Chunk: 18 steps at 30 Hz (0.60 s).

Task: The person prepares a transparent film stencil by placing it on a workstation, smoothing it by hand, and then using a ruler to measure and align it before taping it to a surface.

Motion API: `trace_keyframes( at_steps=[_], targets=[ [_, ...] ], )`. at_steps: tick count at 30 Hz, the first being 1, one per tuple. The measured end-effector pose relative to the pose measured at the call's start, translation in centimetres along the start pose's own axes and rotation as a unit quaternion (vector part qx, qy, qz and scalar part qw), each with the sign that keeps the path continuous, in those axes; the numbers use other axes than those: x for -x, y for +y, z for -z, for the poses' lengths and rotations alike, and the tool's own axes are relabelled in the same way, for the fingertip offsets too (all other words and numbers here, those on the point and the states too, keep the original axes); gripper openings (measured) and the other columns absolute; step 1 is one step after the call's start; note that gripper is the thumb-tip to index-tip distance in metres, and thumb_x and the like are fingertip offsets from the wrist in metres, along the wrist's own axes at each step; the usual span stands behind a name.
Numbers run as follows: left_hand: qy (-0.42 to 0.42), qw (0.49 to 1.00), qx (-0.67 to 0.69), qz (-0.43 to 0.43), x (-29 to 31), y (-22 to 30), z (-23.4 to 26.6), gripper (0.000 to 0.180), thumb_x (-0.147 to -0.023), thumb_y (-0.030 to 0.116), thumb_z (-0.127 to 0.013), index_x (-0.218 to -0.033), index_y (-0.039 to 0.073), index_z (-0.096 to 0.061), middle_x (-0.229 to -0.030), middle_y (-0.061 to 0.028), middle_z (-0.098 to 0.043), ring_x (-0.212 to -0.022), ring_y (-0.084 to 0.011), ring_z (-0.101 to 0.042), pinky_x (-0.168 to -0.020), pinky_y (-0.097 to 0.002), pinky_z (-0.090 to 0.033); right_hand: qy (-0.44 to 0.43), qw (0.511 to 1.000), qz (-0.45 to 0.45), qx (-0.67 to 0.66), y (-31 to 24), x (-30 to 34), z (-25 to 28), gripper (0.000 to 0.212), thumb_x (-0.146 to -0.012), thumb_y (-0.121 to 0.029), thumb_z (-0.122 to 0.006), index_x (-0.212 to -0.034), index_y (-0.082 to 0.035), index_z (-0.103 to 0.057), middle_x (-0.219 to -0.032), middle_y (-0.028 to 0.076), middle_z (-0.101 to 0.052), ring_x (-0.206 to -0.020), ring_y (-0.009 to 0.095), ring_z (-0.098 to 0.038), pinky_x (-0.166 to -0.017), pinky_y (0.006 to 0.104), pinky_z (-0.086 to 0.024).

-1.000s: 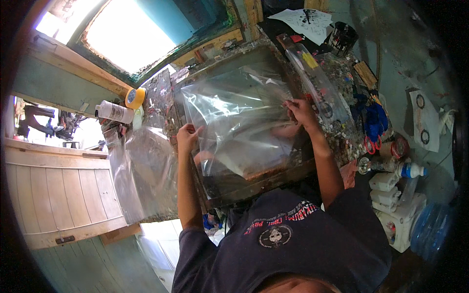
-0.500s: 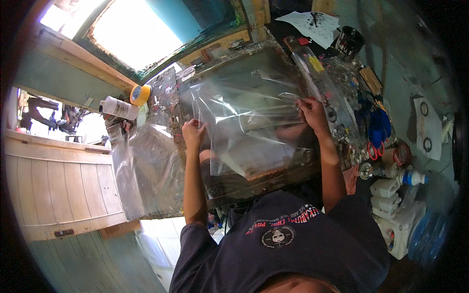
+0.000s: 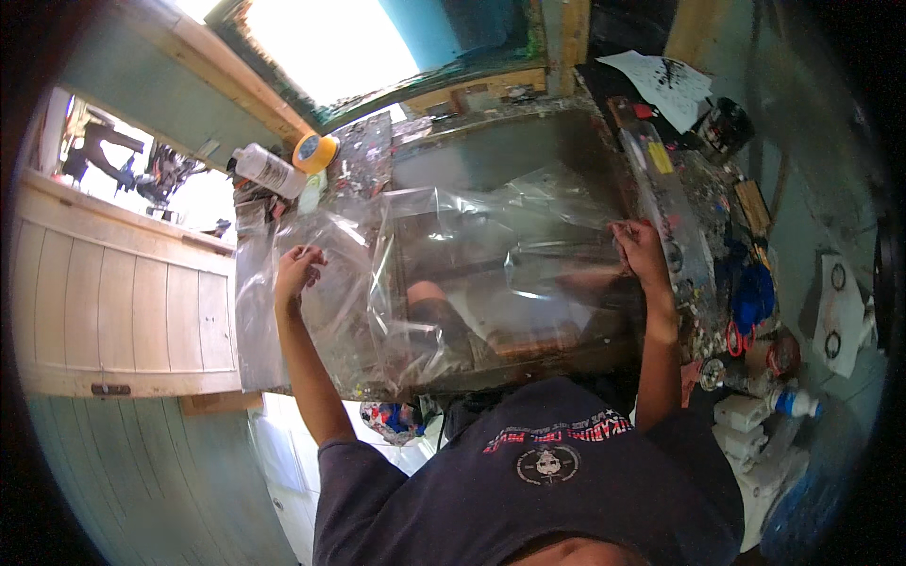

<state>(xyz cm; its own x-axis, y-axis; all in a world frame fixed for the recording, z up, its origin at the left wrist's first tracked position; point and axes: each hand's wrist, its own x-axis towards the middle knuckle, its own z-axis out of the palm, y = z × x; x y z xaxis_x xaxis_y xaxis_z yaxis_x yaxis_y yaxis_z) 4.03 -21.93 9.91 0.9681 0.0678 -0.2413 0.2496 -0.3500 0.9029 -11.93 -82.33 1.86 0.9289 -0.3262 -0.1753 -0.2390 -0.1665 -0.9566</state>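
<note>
A thin, clear plastic sheet [image 3: 462, 236] stretches in creases over a dark, glossy panel on the worktable. At its right edge, my right hand [image 3: 640, 250] pinches the film between thumb and fingers. My left hand [image 3: 304, 267] is farther left, fingers curled, apparently gripping clear film; the exact hold is hard to see through the glare. Under and around that hand, more clear plastic [image 3: 274, 325] covers the table's left side. Where one layer of film ends and another begins cannot be made out.
A white bottle [image 3: 269, 172] and yellow tape roll [image 3: 314, 152] are at the back left. A stained paper [image 3: 661, 85] and dark pot [image 3: 725, 127] stand back right. Red-handled scissors [image 3: 741, 338] hang by the right edge, near a blue-capped bottle [image 3: 797, 404].
My left hand has moved left, away from my right hand, and film glints now show beside it. My right hand keeps its pinch. The whole view has shifted.
</note>
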Motion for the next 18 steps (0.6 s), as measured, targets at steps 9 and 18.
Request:
trace_keyframes(
  at_steps=[9,18],
  targets=[
    [0.074,0.965,-0.251,-0.012,1.5,4.5,20.7,0.019,-0.083,0.027,-0.07,-0.083,0.009,-0.075,-0.067,-0.0015,-0.067,-0.056,-0.0071,-0.056,-0.049,-0.0248,-0.04,-0.181,0.965,0.029,-0.187,-13.1,-1.2,-9.6,0.029,-0.103,-0.021,-0.057,-0.128,-0.013,-0.067,-0.059,-0.009,-0.045,-0.044,0.002,-0.033,-0.039,0.0216,-0.028],
    [0.538,0.543,-0.643,0.052,2.7,0.0,28.1,0.081,-0.077,0.052,-0.081,-0.132,0.002,-0.049,-0.126,-0.0213,-0.055,-0.124,-0.0361,-0.049,-0.101,-0.05,-0.042,-0.295,0.941,-0.038,-0.162,-12.2,-2.6,-34.6,0.026,-0.104,-0.025,-0.055,-0.121,-0.009,-0.067,-0.061,-0.006,-0.05,-0.043,0.006,-0.042,-0.038,0.0233,-0.034]
  ],
)
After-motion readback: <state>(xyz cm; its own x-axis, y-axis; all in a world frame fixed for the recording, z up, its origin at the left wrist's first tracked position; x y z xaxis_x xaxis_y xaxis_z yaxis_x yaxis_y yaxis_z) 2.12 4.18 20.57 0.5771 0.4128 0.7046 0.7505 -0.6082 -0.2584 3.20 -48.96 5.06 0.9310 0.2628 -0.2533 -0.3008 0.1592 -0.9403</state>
